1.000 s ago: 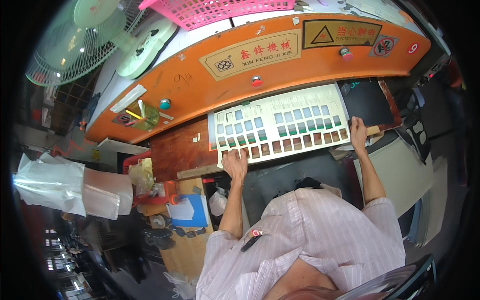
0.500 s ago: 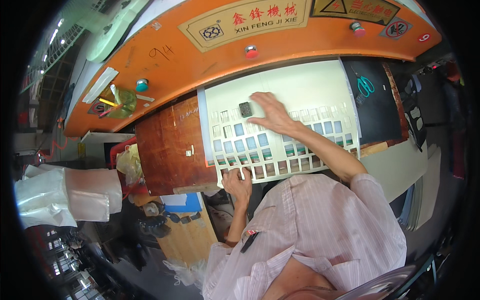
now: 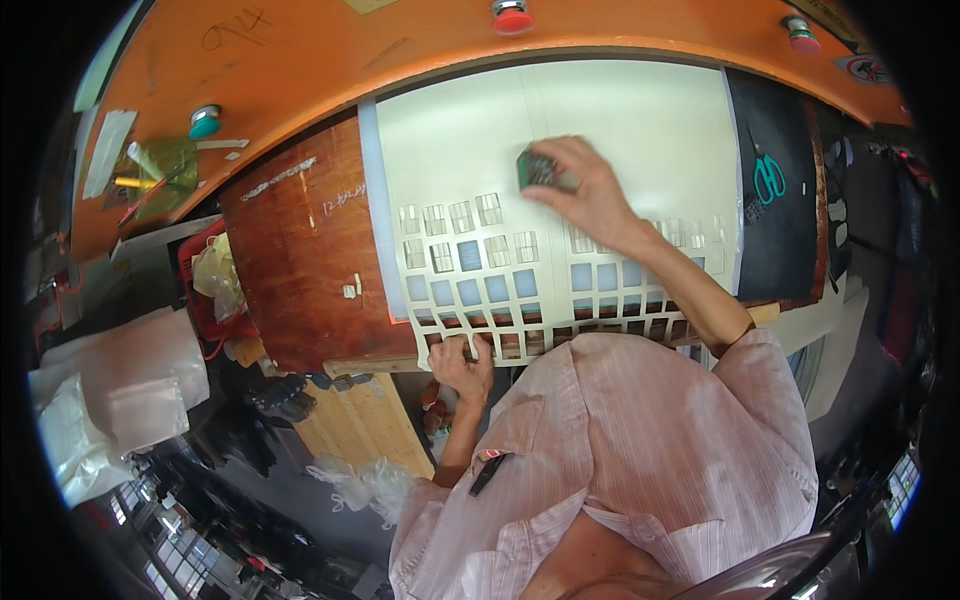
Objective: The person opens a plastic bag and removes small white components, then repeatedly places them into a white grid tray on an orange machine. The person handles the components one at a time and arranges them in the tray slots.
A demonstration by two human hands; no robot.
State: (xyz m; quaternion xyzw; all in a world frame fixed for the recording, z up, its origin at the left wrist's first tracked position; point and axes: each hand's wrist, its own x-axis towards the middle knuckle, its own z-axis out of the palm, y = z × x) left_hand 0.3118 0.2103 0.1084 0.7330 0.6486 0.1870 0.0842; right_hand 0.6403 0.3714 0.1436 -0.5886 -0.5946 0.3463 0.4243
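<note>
A cream sheet (image 3: 450,120) lies before me, with rows of rectangular holes along its near part and small cut pieces in the farther rows. My right hand (image 3: 595,195) is closed around a small dark block-shaped cutting die (image 3: 540,170) with a green side, over the sheet beyond the cut rows. The die and fingertips are slightly blurred, and whether the die touches the sheet cannot be told. At the sheet's near left edge, my left hand (image 3: 462,370) has its curled fingers on the perforated border, gripping it.
An orange machine beam (image 3: 400,40) spans the far side, carrying a red button (image 3: 512,16) and a green button (image 3: 205,121). Teal scissors (image 3: 768,178) lie on the black board at right. A reddish-brown board (image 3: 300,260) extends left, beside plastic bags (image 3: 120,380).
My right hand was open beside the die; now it grips the die and has moved it right and away. A cut outline shows where it stood. My left hand stays on the edge. The view shifted.
</note>
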